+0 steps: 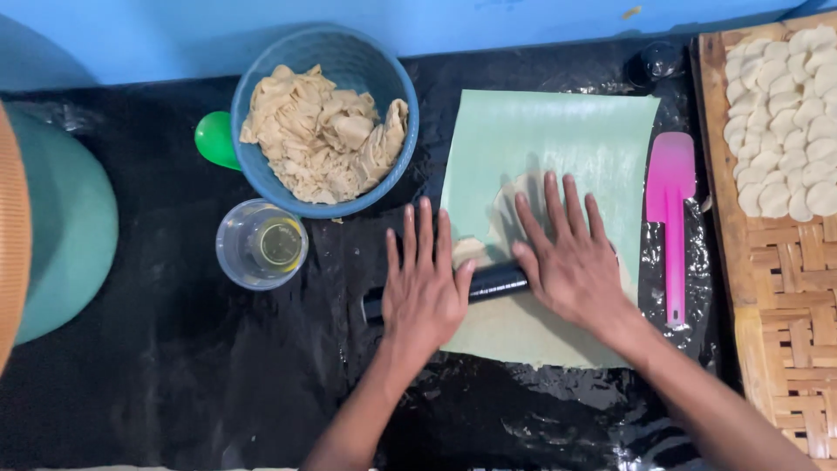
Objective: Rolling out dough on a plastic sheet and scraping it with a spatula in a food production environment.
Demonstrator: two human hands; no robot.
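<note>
Head view: both hands lie flat, fingers spread, gripping nothing. The left hand (425, 283) and right hand (568, 257) press a smooth black cylindrical roller (493, 283) over thin pale dough (510, 205) on a glossy green sheet (540, 148), mid-desk (174, 375), crinkly black plastic.

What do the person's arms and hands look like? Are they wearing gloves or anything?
No gloves. Both the left hand and the right hand are bare, with all the fingers uncovered. No sleeves show either: both forearms are bare as far as the picture's bottom edge. I see no rings, watch or bracelets on them. The fingernails look short and plain.
</note>
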